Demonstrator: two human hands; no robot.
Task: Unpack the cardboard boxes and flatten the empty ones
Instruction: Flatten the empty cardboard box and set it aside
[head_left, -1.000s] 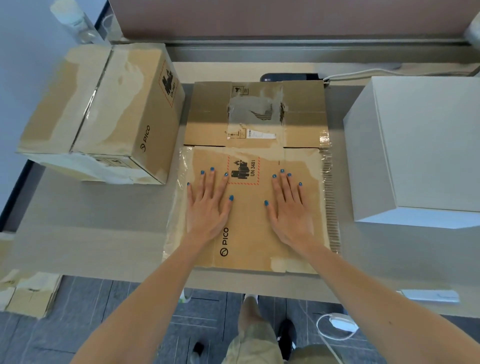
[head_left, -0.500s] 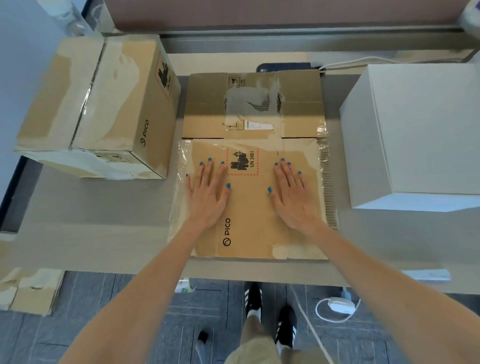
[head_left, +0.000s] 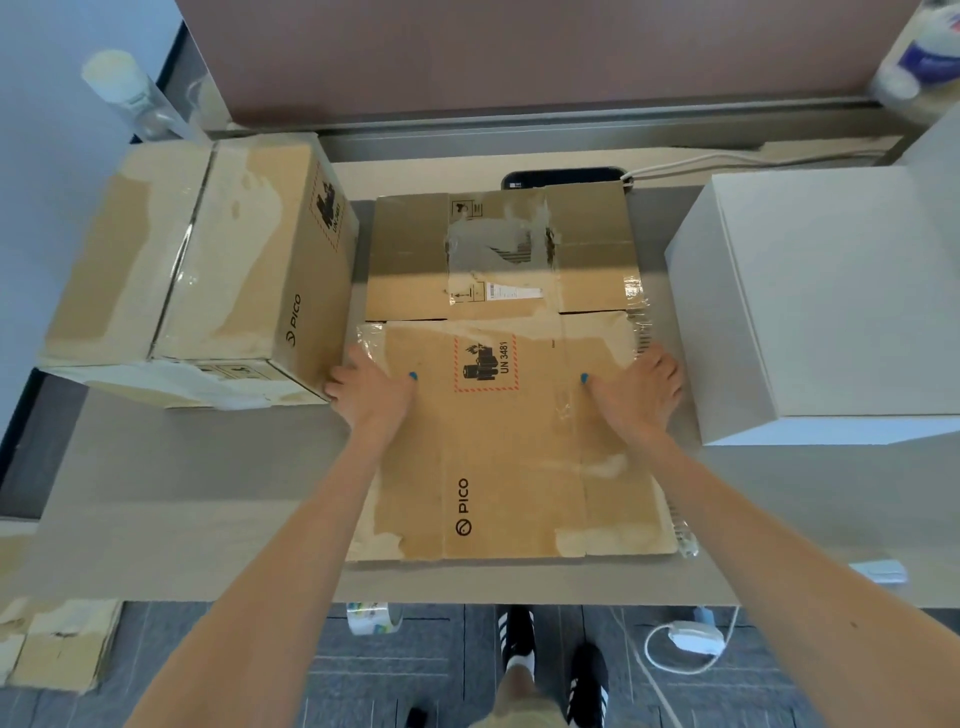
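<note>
A flattened brown PICO cardboard box (head_left: 509, 457) lies on the table (head_left: 182, 493) in front of me, its far flaps spread out behind it. My left hand (head_left: 371, 387) grips the box's left edge, thumb on top and fingers tucked under. My right hand (head_left: 639, 389) holds the right edge the same way, fingertips hidden past the edge. A closed, taped PICO box (head_left: 249, 260) stands at the left, almost touching my left hand.
A large white box (head_left: 831, 291) stands at the right, close to my right hand. A dark phone (head_left: 561, 177) with a white cable (head_left: 727, 161) lies behind the flat box. More flat cardboard (head_left: 57, 644) lies on the floor at left, and a tape roll (head_left: 374, 618) shows below the table edge.
Both hands slid from lying flat on top of the flattened box outward to its left and right edges, and the fingers curled round them.
</note>
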